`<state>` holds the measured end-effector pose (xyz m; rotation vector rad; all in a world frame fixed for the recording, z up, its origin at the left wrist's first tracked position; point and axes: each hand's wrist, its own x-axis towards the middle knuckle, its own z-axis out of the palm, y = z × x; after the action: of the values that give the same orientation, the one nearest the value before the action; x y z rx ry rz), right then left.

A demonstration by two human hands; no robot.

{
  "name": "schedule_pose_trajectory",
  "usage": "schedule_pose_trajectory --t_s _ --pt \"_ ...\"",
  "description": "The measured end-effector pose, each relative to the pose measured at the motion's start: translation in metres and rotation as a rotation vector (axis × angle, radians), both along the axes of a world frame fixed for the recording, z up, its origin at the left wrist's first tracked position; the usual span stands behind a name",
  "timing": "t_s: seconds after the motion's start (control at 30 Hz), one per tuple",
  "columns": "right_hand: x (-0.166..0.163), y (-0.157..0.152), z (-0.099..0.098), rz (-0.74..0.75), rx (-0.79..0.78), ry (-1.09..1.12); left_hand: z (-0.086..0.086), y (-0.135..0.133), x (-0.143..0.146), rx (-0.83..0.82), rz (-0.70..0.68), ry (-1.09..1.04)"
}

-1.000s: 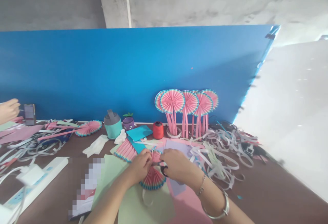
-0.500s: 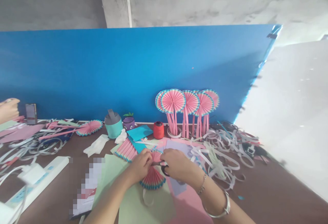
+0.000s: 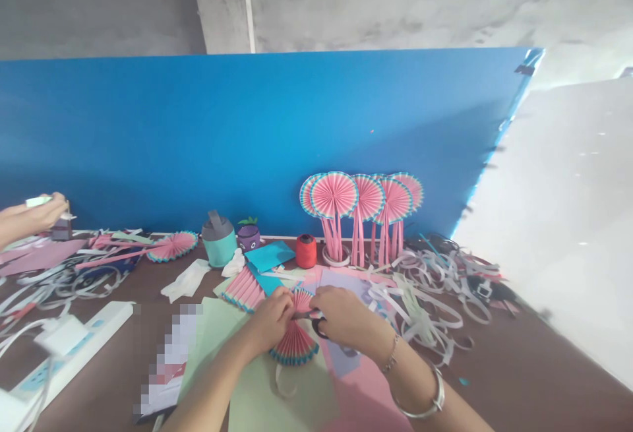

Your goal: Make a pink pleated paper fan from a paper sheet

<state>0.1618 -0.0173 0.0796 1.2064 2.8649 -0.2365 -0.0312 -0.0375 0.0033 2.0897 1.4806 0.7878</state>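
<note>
A pleated pink paper fan with a blue edge (image 3: 295, 343) lies on green paper (image 3: 277, 396) in front of me. My left hand (image 3: 270, 320) pinches the fan at its middle, fingers closed on it. My right hand (image 3: 341, 316) is closed around black-handled scissors (image 3: 316, 324), whose tip meets the fan's middle. Bracelets sit on my right wrist.
Several finished pink fans on sticks (image 3: 359, 211) lean on the blue board (image 3: 247, 135). Nearby are a red thread spool (image 3: 306, 250), a teal cup (image 3: 218, 241), a purple pot (image 3: 248, 235), another pleated piece (image 3: 243, 289), curled paper strips (image 3: 435, 287) and a power strip (image 3: 64, 353). Another person's hand (image 3: 34, 216) is at far left.
My hands and the fan have barely shifted. The other person's hand at far left has moved right and now holds a small pale object.
</note>
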Motion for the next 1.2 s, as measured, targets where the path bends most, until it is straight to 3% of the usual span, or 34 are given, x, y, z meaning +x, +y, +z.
schedule_pose_trajectory --t_s 0.47,0.73,0.93,1.07,1.13,1.2 --pt "0.001 0.001 0.001 -0.026 -0.03 0.044 -0.002 0.001 -0.002 0.021 0.001 -0.05" --pt "0.043 0.019 0.019 -0.042 -0.113 0.214 -0.003 0.005 -0.005 0.108 0.207 0.074" --pt "0.077 0.053 0.01 -0.407 0.011 0.064 0.006 0.001 -0.018 0.078 0.519 0.219" --pt "0.085 0.07 -0.008 -0.563 0.071 -0.067 0.016 -0.004 -0.021 0.196 0.768 0.391" --pt "0.086 0.075 -0.016 -0.598 0.071 -0.08 0.02 -0.007 -0.015 0.249 0.746 0.426" --pt "0.087 0.078 -0.022 -0.633 0.07 -0.085 0.021 -0.009 -0.004 0.206 0.607 0.401"
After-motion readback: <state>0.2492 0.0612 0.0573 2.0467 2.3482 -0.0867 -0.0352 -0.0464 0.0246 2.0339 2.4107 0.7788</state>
